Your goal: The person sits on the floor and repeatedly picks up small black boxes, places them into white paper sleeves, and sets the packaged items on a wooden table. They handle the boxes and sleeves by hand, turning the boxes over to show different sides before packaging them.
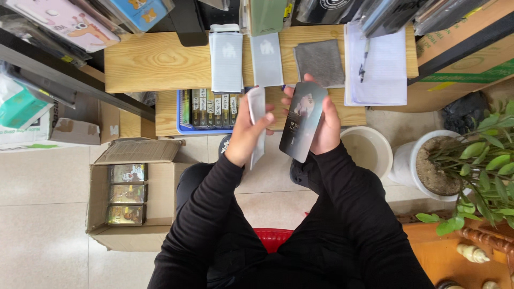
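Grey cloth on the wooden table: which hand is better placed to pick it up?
Probably the right hand. It sits just below the grey cloth, though it holds a dark glossy sheet. The left hand is farther off and grips a white sleeve.

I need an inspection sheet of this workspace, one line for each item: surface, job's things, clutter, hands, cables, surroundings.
Surface: light wooden desk, with flat packets lying on it.
Job's things: dark glossy flat packet and thin white sleeve, both held above the desk edge.
Clutter: two white flat packets, grey cloth, white paper pad, blue tray of narrow boxes.
Hands: left hand grips the white sleeve; right hand holds the dark packet.
Cables: nothing seen.
Surroundings: open cardboard box on the tiled floor, white bucket, potted green plant, red stool.
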